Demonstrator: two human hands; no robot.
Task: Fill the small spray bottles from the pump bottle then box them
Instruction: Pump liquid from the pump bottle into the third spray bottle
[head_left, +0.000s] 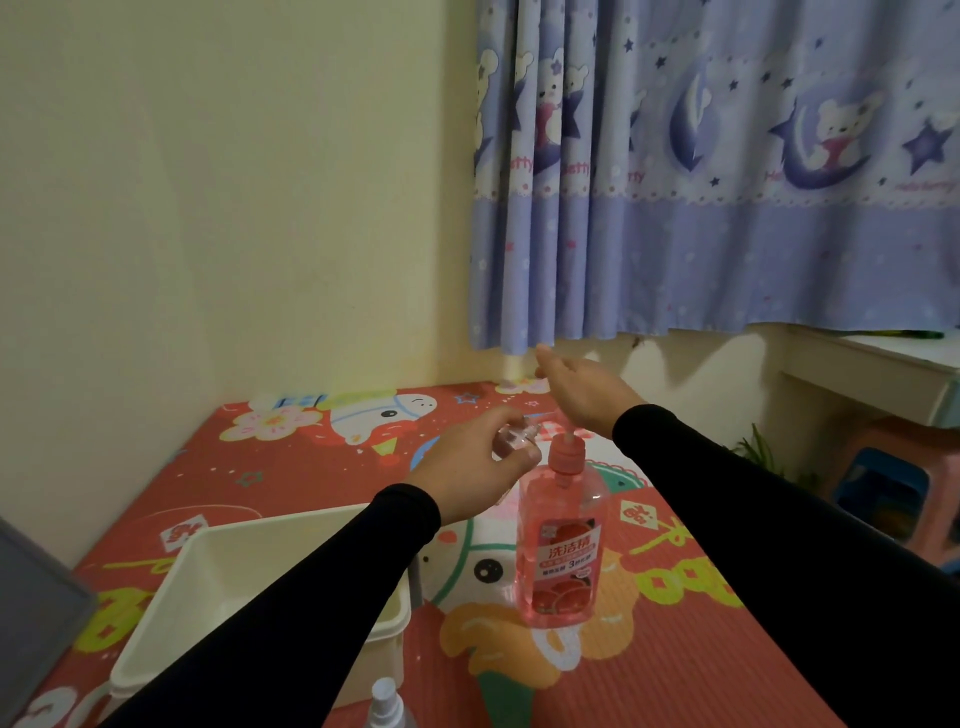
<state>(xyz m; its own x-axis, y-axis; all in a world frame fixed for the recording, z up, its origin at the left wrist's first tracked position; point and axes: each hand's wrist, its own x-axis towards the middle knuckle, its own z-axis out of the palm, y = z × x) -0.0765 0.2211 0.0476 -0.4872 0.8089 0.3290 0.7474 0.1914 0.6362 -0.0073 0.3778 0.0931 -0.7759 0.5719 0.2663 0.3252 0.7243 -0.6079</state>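
Observation:
A pink pump bottle (563, 551) of liquid stands upright on the patterned red table cover, its pump head (567, 451) raised. My left hand (475, 462) grips a small clear spray bottle (511, 441) just left of the pump spout. My right hand (579, 392) hovers above the pump head with fingers relaxed and spread, not clearly touching it. A second small spray bottle with a white nozzle (385, 701) stands at the bottom edge of the view. A cream plastic box (208, 561) sits at the left, partly hidden by my left sleeve.
The table cover (675, 665) runs to a wall corner at the back. A blue printed curtain (727, 208) hangs behind. A grey object (31, 613) lies at the left edge. Plastic stools (883, 483) and a white shelf (872, 374) stand to the right.

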